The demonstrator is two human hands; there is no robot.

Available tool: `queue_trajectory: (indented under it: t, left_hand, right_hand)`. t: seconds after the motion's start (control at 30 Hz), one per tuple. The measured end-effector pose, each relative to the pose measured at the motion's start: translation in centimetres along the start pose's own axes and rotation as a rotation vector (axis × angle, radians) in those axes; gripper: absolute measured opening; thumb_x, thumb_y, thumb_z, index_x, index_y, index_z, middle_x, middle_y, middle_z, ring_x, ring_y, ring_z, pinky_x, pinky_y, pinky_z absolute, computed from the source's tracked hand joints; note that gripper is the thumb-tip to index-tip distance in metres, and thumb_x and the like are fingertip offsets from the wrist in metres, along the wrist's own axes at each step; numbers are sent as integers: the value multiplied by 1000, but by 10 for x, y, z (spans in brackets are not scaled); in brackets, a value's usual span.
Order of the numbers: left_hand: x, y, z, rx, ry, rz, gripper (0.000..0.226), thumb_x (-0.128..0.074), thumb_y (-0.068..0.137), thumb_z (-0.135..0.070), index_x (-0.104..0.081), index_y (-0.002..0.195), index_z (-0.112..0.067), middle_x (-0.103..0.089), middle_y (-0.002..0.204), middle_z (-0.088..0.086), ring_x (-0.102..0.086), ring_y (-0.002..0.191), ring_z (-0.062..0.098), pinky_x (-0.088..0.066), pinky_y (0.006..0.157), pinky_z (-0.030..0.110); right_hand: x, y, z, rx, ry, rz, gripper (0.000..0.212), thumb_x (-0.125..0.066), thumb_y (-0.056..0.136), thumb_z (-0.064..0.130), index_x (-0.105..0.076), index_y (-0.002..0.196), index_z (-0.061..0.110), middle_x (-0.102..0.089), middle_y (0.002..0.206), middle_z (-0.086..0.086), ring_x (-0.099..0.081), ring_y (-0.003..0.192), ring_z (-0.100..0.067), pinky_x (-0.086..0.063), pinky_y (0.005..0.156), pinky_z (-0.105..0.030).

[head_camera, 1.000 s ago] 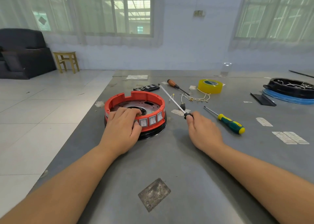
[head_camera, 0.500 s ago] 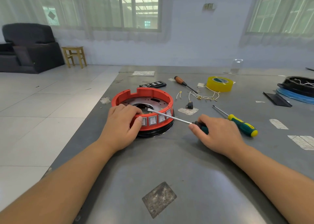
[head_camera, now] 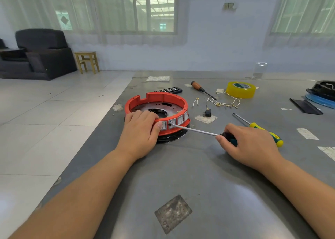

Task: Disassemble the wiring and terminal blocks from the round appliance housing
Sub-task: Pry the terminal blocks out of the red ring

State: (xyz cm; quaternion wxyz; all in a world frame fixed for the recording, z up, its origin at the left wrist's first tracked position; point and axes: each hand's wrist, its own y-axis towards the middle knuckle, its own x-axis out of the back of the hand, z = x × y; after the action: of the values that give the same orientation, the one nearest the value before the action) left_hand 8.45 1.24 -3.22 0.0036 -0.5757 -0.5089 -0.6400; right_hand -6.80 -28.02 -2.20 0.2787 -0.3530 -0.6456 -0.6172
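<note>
At a grey metal surface (head_camera: 208,184) beside a tiled floor, we are steadying the round red appliance housing (head_camera: 157,110) with our left hand (head_camera: 139,131), its fingers (head_camera: 145,114) curling over the near rim and the thumb pressing beside a row of grey rocker switches (head_camera: 176,121) set into the outer wall. The housing is sitting on a black base near the surface's left edge. Our right hand (head_camera: 252,144) is gripping the dark handle of a long-shafted screwdriver (head_camera: 197,131), fingers wrapping tightly round it, and the tip is touching the edge of one switch. Just behind the right hand, a yellow-and-green screwdriver (head_camera: 266,131) is lying flat. Farther back, loose white wires with brass terminals (head_camera: 222,103) are lying beside a small black component (head_camera: 208,112), a wooden-handled screwdriver (head_camera: 201,89) and a roll of yellow tape (head_camera: 240,89). A black bit holder (head_camera: 169,90) is resting behind the housing, and a second black housing on a blue ring (head_camera: 322,95) is sitting at the far right. A black armchair (head_camera: 39,53) and a wooden stool (head_camera: 88,61) are standing by the wall.
</note>
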Motion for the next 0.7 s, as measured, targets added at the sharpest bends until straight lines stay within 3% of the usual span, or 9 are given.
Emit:
queue_trajectory:
  t: [0.17,0.47,0.7]
  left_hand:
    - [-4,6,-10,73,81,34,39,-32,104,-41,-63,102,-18,-58,96,-3,-49,94,22,-34,95,41]
    - [-8,8,-11,94,-2,9,35,-36,102,-39,-64,102,-18,-59,96,-4,-46,94,20,-30,96,40]
    - [-11,10,-10,93,-7,-20,34,-37,101,-39,-63,97,-17,-59,93,-3,-47,91,22,-29,91,40]
  right_hand:
    - [-2,-1,8,-48,-76,49,45,-27,94,70,-50,84,32,-57,64,13,-56,59,-7,-51,48,-29]
    - [-3,2,12,-29,-139,108,46,-19,98,67,-45,85,31,-53,65,11,-55,59,-8,-53,51,-33]
    - [-6,6,19,-24,-225,73,50,-10,98,65,-41,82,29,-47,61,8,-51,55,-13,-46,49,-30]
